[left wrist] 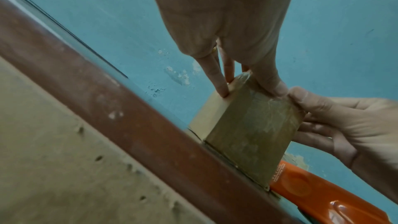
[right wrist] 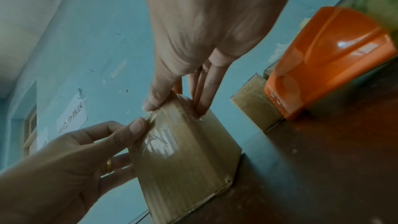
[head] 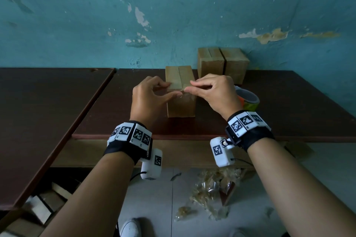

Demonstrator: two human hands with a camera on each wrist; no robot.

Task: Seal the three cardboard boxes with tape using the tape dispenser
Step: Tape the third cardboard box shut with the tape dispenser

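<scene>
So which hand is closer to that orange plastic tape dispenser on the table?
Right. The right hand is just left of the orange tape dispenser; the left hand sits farther left.

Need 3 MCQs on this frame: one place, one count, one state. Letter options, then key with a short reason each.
1. Where is the tape dispenser?
A. on the table by the right hand
B. in the left hand
C. on the floor

2. How many cardboard boxes are on the table?
A. two
B. three
C. five

3. What are both hands doing?
A. resting flat on the table
B. gripping the dispenser
C. working at the top front edge of the near box

Key: 1 A, it sits on the table behind the right wrist. 2 B, one near, two at the wall. 3 C, fingertips of both meet at that edge, over glossy tape.
</scene>
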